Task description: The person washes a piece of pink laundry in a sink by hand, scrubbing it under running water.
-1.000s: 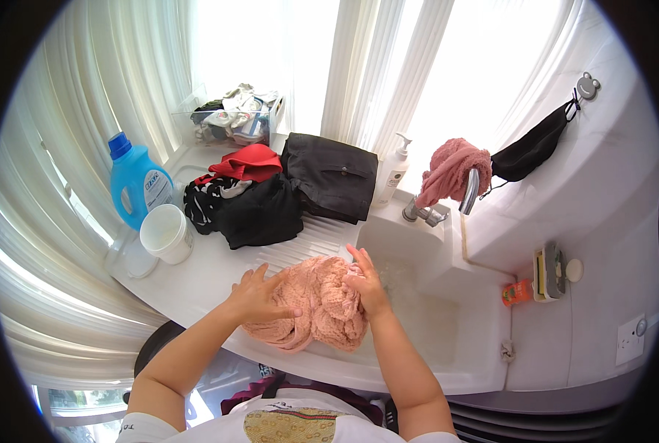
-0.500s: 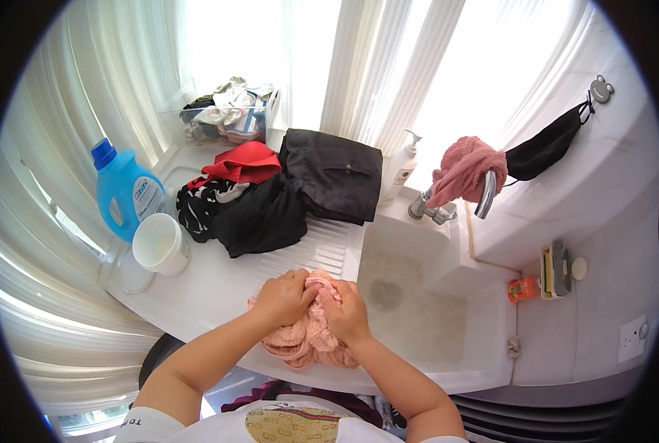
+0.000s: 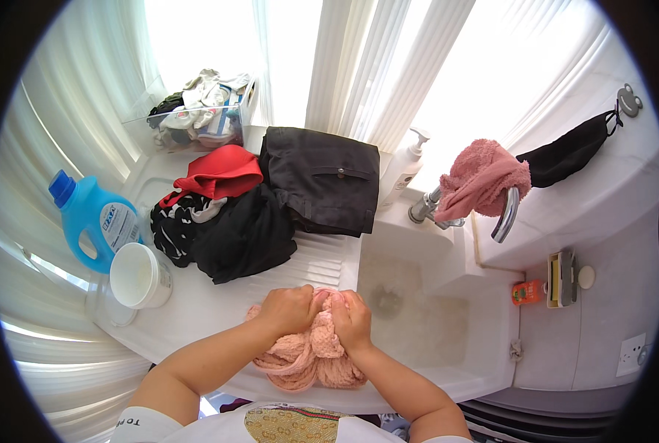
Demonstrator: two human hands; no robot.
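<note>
A bunched peach-pink towel-like cloth lies on the white washboard counter, close to my body. My left hand is closed on its upper part from the left. Beside it, my right hand grips the same cloth, with the thumbs almost meeting at the top. Folds of the cloth spread out below both hands toward the counter's front edge. Just right of my hands is the sink basin, which looks wet and cloudy inside. Ridges of the washboard show beyond my knuckles.
Black clothes, a red garment and folded dark trousers lie behind. A blue detergent bottle and white tub stand left. A pink cloth drapes the tap, near a pump bottle.
The view has shifted, so the surroundings sit differently in the picture. Both hands keep their hold on the peach-pink cloth and stay close together at its top.
</note>
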